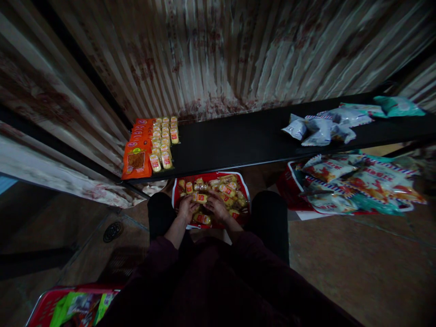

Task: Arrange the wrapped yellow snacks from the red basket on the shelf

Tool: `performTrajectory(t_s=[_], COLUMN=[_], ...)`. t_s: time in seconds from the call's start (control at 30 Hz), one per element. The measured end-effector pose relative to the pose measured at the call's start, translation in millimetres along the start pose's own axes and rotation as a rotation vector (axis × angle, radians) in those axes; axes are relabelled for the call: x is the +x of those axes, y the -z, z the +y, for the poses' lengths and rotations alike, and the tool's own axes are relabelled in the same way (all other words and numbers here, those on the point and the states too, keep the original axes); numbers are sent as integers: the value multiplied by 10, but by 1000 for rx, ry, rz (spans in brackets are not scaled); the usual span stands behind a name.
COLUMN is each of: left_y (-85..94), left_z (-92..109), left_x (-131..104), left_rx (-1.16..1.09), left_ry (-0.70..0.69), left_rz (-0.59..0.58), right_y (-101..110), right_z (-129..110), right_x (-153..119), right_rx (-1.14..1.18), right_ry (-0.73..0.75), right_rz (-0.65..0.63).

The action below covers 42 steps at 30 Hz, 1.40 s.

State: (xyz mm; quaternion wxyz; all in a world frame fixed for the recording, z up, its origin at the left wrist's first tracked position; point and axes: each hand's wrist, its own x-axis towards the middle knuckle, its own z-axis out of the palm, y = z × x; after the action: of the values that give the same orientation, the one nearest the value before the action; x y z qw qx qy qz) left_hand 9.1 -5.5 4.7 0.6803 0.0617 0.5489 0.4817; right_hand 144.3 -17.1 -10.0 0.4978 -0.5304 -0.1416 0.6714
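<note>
L hand (186, 210) & R hand (218, 207) pinch one yellow wrapped snack (200, 198) btwn fingertips, over red bskt (243, 181) of same; stacked snacks (165, 142) in rows on blk shelf (218, 141), beside orange pkts (139, 146).

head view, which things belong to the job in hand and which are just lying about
Job in hand, it seems:
left hand
right hand
wrapped snack between them
red basket below
matching snacks on the shelf

Just lying about, apparently:
orange packets
silvery bags
right basket of bags
lower-left basket
</note>
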Motion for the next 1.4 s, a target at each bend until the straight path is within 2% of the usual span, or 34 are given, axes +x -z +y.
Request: performTrajectory(t_s=[0.2,0.5,1.0,1.2,1.4], left_y=[-60,-150,-277,-318,-371], left_z=[-14,13,32,49,29], left_x=[-25,-10,-87,-90,-99], left_rx=[-7,-11,43,40,21], left_ry=[-57,-106,-153,-185,-279], left_rz=[-41,-36,-62,-58,-48], right_y=[4,-2,-35,-68,-91], right_z=[3,-50,-158,-188,-160], right_x=[-7,-88,-158,-171,-111], right_rx=[-67,-127,-166,-165,-134], right_ry=[1,31,120,141,168], right_rz=[-42,-166,-153,-106,-81])
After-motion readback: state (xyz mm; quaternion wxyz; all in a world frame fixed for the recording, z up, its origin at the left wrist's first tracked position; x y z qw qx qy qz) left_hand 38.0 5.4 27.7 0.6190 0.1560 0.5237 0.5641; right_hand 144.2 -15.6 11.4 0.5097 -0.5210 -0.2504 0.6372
